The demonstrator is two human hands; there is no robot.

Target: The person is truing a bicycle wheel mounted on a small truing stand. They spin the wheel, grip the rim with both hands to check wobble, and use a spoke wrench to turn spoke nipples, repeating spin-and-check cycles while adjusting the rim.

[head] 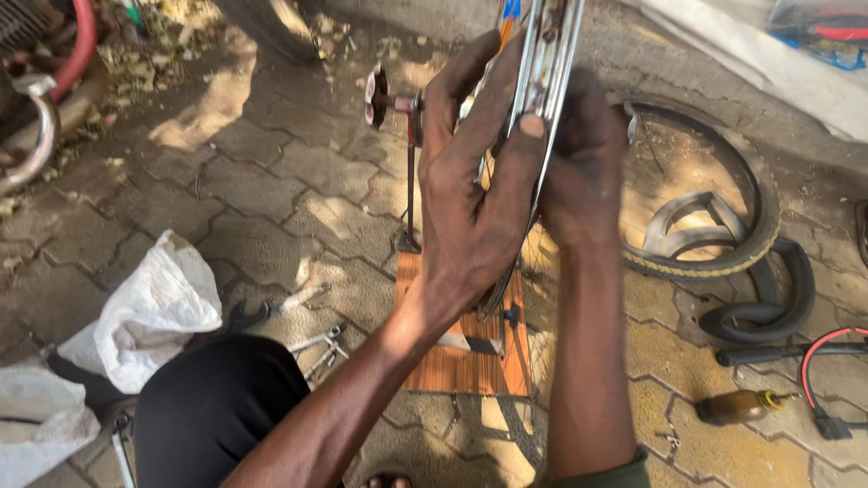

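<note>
A: Nearest items?
B: Black-clad knee [217,407]; white sacks [149,312]; spanners [312,348] on the paving.
A: Hands?
B: Left hand [470,194] and right hand [583,172], pressed onto opposite sides of a bare wheel rim [542,63], fingers clamped round its edge. Rim upright on a stand [411,181] over a wooden board [466,348].
A: Handling note?
B: Even pressure from both sides, I judge; keep the rim upright.
A: Beyond?
B: Tyre [714,190], inner tube [768,303], oil bottle [737,407].

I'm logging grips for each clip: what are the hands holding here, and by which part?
Both hands hold a bicycle wheel rim: the left hand and right hand clasp the metal rim's edge from either side.
</note>
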